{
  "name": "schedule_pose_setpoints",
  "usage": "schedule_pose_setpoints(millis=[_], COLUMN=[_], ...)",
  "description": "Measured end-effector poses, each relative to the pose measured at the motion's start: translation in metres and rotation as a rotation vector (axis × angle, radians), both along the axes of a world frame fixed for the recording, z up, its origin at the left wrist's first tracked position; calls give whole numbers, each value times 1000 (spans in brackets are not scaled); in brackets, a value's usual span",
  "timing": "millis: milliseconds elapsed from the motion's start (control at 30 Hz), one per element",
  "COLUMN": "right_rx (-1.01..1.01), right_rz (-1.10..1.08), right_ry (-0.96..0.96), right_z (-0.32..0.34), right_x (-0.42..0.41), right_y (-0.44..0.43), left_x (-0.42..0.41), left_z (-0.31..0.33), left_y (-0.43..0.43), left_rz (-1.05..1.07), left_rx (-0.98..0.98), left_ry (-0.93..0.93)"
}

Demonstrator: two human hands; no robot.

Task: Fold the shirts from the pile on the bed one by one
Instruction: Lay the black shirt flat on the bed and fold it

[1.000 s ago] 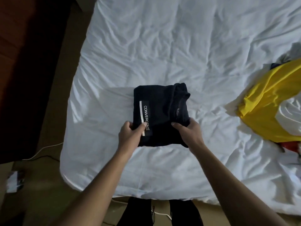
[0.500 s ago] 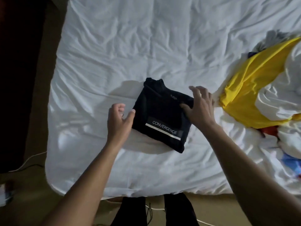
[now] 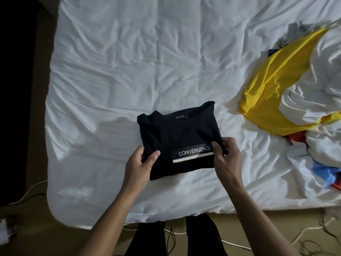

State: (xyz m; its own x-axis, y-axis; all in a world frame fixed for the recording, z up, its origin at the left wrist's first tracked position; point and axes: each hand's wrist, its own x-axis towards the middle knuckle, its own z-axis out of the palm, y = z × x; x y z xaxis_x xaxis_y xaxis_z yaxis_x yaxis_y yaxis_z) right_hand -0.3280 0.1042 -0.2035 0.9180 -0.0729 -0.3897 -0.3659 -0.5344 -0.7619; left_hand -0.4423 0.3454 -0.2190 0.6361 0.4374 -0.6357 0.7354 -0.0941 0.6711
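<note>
The folded black shirt [image 3: 180, 137] reads "CONVERGENCE" above a white stripe.

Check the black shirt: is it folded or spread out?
Folded. The black shirt lies as a compact rectangle on the bed, collar at the far edge, print up; left hand and right hand pinch its sides.

The folded shirt [image 3: 177, 137] lies on the bed [image 3: 129, 71] toward its near edge, the left hand [image 3: 138, 163] gripping its left side and the right hand [image 3: 227, 159] its right; the pile [image 3: 276, 80] lies apart, far right
</note>
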Motion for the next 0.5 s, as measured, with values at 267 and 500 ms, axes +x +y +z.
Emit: schedule_pose_setpoints(millis=[267,500], right_rx=[89,367], right_rz=[51,-79], right_ry=[295,403], right_z=[-8,-14], right_x=[22,93], right_y=[-8,23], left_x=[30,87], left_z=[1,1], left_y=[11,31], left_rz=[361,536], left_rx=[-365,-208], left_ry=[-44,-113])
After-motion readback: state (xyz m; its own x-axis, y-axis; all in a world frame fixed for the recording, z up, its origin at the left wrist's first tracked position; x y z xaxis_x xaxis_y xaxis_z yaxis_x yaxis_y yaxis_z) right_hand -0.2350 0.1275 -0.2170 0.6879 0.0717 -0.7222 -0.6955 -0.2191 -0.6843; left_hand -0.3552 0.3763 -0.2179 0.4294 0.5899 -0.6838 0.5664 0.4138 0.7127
